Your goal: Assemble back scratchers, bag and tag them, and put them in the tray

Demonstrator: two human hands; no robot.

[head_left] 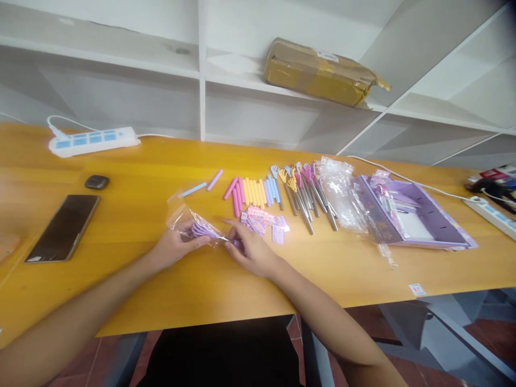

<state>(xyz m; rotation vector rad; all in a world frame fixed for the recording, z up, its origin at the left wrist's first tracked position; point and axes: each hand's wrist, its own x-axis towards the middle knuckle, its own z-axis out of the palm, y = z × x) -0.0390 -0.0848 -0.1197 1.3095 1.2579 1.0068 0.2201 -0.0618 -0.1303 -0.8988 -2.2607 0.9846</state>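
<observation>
A purple claw-headed back scratcher (201, 229) lies between my hands, its head inside a clear plastic bag (177, 212). My left hand (174, 247) is closed on the bag around the claw head. Fingers of my right hand (252, 250) pinch the scratcher's metal stem and handle end. Just beyond my right hand lie small printed cards (256, 221). Behind them is a row of pink, yellow, purple and blue handle sleeves (253, 192). Loose blue (194, 189) and purple sleeves (215, 180) lie apart to the left. Several more back scratchers (304, 193) with metal stems are piled on the right.
Clear plastic bags (336, 188) lie against a purple open box (437, 239) on the right. A phone (63, 228), small black case (97, 182) and power strip (94, 141) are at left. A taped package (318, 72) rests on the shelf above.
</observation>
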